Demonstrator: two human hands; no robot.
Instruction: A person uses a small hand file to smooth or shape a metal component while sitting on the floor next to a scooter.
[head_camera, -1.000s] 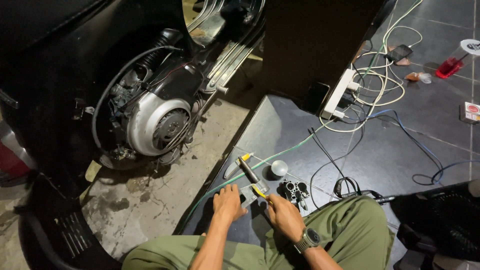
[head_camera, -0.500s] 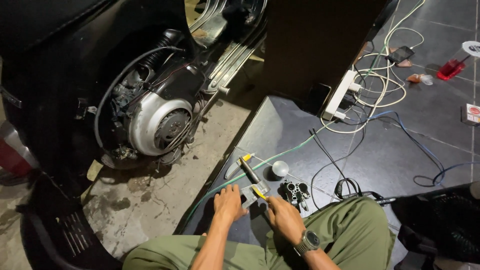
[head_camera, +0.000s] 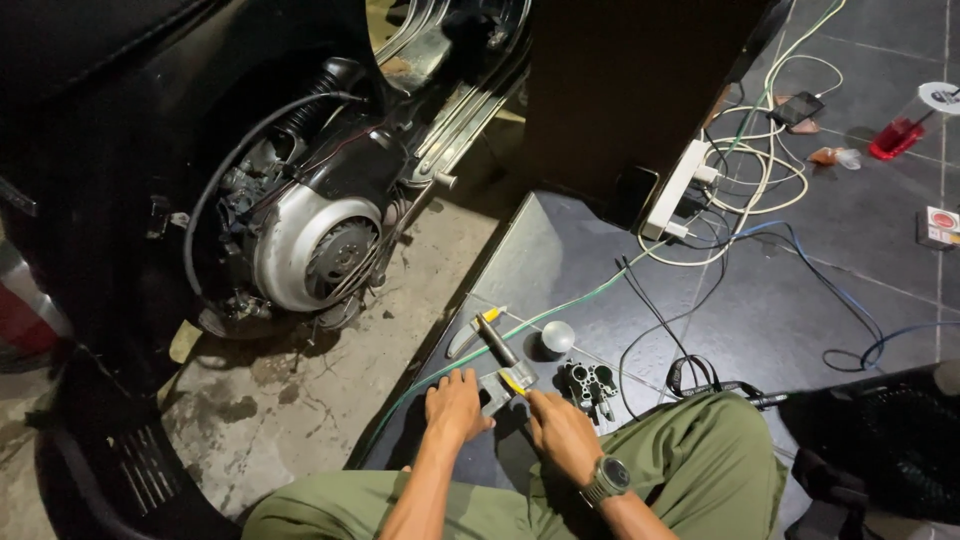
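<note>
My left hand (head_camera: 455, 405) presses down on a small grey metal part (head_camera: 497, 390) lying on the dark tiled floor. My right hand (head_camera: 560, 432), with a watch on its wrist, grips a screwdriver (head_camera: 500, 352) by its yellow and black handle, its tip at the part. A black carburettor body (head_camera: 590, 383) lies just right of my hands. A round silver cap (head_camera: 557, 337) sits behind it. A second tool with a yellow end (head_camera: 475, 328) lies beside the screwdriver.
A black scooter with its silver engine cover (head_camera: 310, 250) exposed stands at the left on rough concrete. A white power strip (head_camera: 678, 190) with tangled cables lies behind, next to a dark cabinet (head_camera: 630, 90). A green hose (head_camera: 560, 310) crosses the floor. My green-trousered knees fill the bottom.
My hands have stayed on the small part with only slight shifts. The view has barely moved.
</note>
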